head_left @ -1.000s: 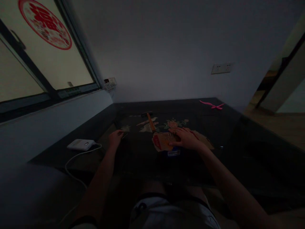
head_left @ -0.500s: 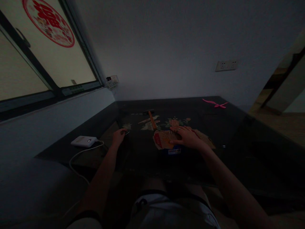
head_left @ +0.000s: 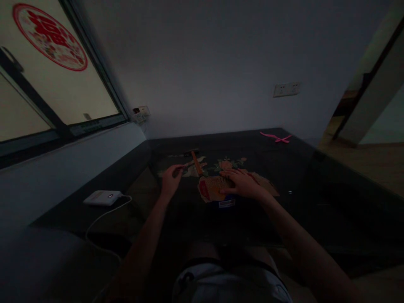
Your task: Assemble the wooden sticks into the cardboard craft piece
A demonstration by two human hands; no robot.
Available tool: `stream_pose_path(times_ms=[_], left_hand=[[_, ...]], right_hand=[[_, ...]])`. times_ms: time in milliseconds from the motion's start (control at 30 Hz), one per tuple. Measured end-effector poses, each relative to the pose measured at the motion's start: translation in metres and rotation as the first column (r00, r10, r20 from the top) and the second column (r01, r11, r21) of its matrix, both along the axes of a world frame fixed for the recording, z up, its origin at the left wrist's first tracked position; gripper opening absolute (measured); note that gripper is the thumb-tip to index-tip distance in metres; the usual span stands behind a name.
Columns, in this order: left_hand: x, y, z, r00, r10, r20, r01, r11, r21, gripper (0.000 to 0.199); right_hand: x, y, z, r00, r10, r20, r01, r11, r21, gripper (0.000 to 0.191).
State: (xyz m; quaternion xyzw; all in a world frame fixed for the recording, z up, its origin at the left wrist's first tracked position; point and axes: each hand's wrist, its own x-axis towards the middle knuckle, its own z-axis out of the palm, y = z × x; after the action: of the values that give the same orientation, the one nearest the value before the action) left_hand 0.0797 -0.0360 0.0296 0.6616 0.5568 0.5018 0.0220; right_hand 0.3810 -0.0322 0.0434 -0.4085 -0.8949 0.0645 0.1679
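Dark, glossy tabletop (head_left: 315, 176): a free lane runs between the bare left hand (head_left: 171, 179) and the brown cardboard packaging with red and orange print (head_left: 208, 188). Beyond it, a hammer-like tool with an orange-brown handle (head_left: 197, 163) obstructs, its near end reaching the packaging. The bare right hand (head_left: 241, 184) blocks access from above; the right forearm (head_left: 293, 225) bars the near right approach. At left, a white rectangular device (head_left: 102, 198) and thin white cable (head_left: 102, 215) obstruct. Far right: passable between right hand and bright pink ribbon (head_left: 277, 138).
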Motion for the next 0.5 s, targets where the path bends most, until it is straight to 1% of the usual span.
stream_pose_path(times_ms=[33,67,100,133,200,267,333,500], left_hand=[[0.024,-0.005,0.009,0.992,-0.126,0.010,0.126,0.992,-0.020,0.020],[0.047,-0.009,0.015,0.974,-0.227,0.012,0.227,0.972,-0.054,0.019],[0.067,-0.012,0.020,0.953,-0.304,0.004,0.303,0.948,-0.100,0.018],[0.084,-0.014,0.023,0.929,-0.370,-0.022,0.361,0.917,-0.170,0.019],[0.108,-0.014,0.024,0.909,-0.414,-0.058,0.387,0.886,-0.256,0.018],[0.119,-0.011,0.022,0.907,-0.411,-0.089,0.372,0.883,-0.288,0.011],[0.122,-0.009,0.021,0.906,-0.409,-0.104,0.366,0.884,-0.291,0.006],[0.123,-0.011,0.030,0.900,-0.416,-0.128,0.369,0.886,-0.282,0.005]], right_hand=[[0.000,0.000,0.000,1.000,0.005,0.002,-0.005,1.000,0.003,0.074],[0.000,0.001,0.000,1.000,0.010,0.002,-0.010,1.000,0.005,0.075],[0.000,0.001,0.000,1.000,0.017,0.003,-0.017,1.000,0.006,0.075],[0.000,0.001,-0.001,1.000,0.026,0.001,-0.026,1.000,0.008,0.075],[0.000,0.002,-0.001,0.999,0.040,-0.001,-0.040,0.999,0.017,0.074],[0.000,0.002,-0.001,0.999,0.043,0.001,-0.043,0.999,0.028,0.071],[0.000,0.002,-0.002,0.999,0.041,0.004,-0.041,0.999,0.032,0.070],[0.000,0.001,-0.001,0.999,0.041,0.008,-0.042,0.999,0.028,0.072]])
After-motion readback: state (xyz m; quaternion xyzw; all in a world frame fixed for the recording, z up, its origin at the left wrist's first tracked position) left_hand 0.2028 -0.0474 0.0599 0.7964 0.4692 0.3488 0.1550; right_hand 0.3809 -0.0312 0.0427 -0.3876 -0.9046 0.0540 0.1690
